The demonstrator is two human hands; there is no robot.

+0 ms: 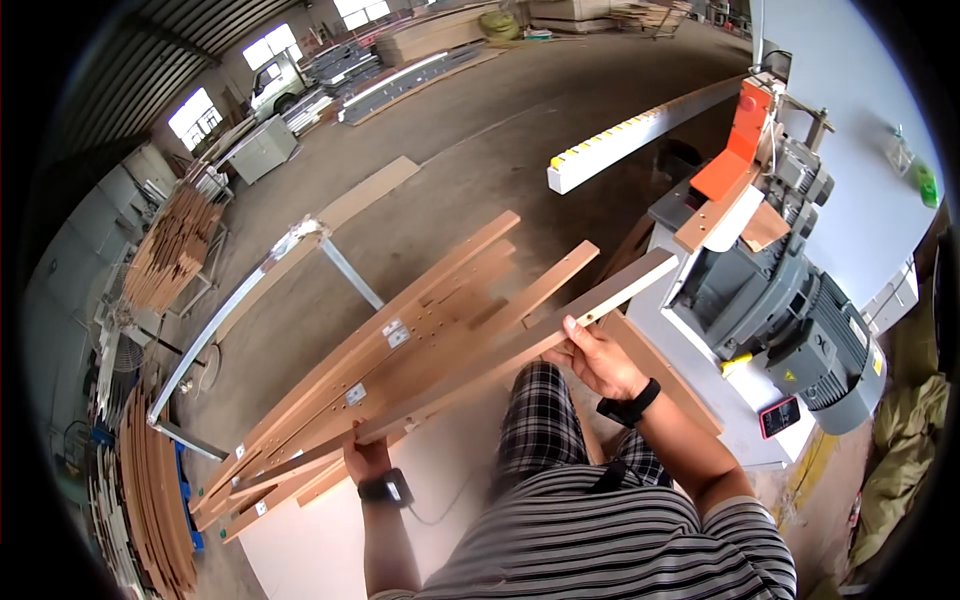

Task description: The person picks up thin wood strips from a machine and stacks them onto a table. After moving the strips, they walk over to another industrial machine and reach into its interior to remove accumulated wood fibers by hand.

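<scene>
Across my lap both hands hold a long wooden strip (480, 372), tilted so its right end points to the far right. Its pale narrow edge has a small dark hole near that end. My right hand (598, 362) grips it near the right end, thumb along the edge. Toward the other end, my left hand (366, 460) closes round it from below; part of its fingers is hidden behind the wood. Under and beyond the strip lies a pile of brown wooden boards (430, 300), several with small holes and pale stickers.
On the right stands a machine with an orange guard (740, 145) and a grey motor (825, 340); a phone (779, 417) lies below it. A white beam with yellow marks (620, 155) reaches out ahead. At left are a metal frame (215, 325) and stacked boards (150, 490).
</scene>
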